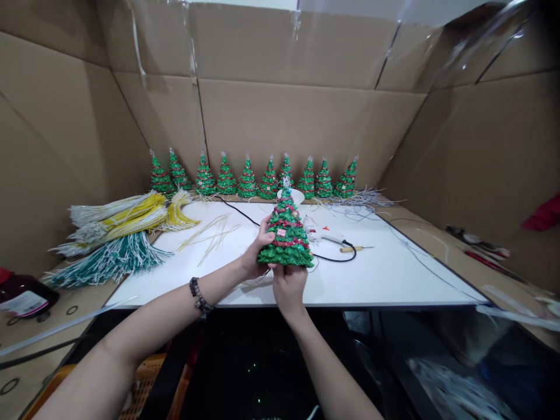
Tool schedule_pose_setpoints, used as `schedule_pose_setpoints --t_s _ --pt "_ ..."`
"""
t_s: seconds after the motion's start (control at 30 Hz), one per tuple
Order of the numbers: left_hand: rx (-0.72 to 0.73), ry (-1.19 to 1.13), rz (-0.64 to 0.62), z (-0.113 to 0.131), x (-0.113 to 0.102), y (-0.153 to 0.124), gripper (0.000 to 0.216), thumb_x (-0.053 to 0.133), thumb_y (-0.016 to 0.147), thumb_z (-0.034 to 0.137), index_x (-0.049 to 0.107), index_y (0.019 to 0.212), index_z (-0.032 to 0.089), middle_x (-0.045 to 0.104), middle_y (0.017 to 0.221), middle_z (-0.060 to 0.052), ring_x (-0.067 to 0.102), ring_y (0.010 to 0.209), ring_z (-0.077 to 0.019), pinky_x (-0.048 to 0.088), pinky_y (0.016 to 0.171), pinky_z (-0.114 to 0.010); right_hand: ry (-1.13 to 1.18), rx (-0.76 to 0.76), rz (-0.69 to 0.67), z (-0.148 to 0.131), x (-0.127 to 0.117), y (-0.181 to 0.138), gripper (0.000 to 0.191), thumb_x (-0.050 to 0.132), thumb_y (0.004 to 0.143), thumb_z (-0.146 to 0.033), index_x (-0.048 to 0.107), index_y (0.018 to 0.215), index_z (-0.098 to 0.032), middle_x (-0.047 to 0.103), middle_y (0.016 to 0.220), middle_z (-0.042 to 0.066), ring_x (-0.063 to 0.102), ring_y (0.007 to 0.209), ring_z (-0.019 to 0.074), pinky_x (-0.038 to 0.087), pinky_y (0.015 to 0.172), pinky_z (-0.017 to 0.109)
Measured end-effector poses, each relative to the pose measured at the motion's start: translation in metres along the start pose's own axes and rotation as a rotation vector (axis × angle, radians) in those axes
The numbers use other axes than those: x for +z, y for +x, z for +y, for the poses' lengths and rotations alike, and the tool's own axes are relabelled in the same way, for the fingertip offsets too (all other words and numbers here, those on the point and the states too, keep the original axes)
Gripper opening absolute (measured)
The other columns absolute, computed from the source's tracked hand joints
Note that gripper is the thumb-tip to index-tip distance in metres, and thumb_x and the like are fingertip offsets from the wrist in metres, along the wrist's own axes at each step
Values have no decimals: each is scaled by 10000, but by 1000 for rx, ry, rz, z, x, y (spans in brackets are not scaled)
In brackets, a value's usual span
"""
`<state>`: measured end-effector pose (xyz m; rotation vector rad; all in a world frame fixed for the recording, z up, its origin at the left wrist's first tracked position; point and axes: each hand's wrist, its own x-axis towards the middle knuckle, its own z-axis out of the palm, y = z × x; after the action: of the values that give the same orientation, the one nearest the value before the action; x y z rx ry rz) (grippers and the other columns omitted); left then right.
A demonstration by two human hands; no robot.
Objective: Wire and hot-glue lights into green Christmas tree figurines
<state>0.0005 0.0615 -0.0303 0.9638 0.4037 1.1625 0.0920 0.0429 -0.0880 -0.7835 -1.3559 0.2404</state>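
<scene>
A small green Christmas tree ornament (287, 233) with red garland and tiny presents is held upright above the front of the white board. My left hand (258, 248) wraps around its left side, thumb on the front near a pink present. From below, my right hand (290, 286) grips the base, its fingertips hidden under the tree. A white hot glue gun (326, 234) with a black cord lies just behind and right of the tree. Beside it rests a wooden-handled awl (352, 249). A round white dish (296, 196) shows partly behind the treetop.
Several similar trees (225, 178) line the back against cardboard walls (306, 116). Bundles of yellow, white and green wires (118, 221) lie at left, near a dark bottle (27, 294). Loose wires (363, 198) lie at back right. An orange basket (146, 379) sits below the white board (394, 280).
</scene>
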Motion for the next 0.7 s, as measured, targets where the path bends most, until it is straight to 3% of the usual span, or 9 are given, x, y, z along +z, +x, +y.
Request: schedule_pose_setpoints --t_s 0.13,0.33,0.53,0.7 --pt "1 3 16 0 -1 1 807 740 661 466 446 1375 234 693 1035 -83 620 658 -162 300 385 -184 -15 -2 -4 0 0 0 219 585 904 -346 774 943 -242 782 1056 84 708 1070 309 541 952 487" --pt "9 -27 59 0 2 1 793 754 650 450 459 1356 243 698 972 -59 581 598 -124 266 370 -174 -8 -9 5 -1 1 1 232 571 914 -313 782 844 -246 793 1001 70 729 1013 290 561 917 471" --pt "25 -56 64 0 3 1 709 757 673 411 485 1303 232 700 1020 -56 632 699 -158 459 519 -238 -35 5 14 -3 1 2 260 568 903 -348 772 780 -245 798 925 56 738 903 276 570 857 432" --pt "28 -84 78 -3 2 4 673 729 714 378 470 1321 247 709 1019 -38 678 831 -205 537 701 -307 12 63 -2 -7 0 5 291 559 911 -381 773 789 -225 795 919 66 729 867 265 564 844 410"
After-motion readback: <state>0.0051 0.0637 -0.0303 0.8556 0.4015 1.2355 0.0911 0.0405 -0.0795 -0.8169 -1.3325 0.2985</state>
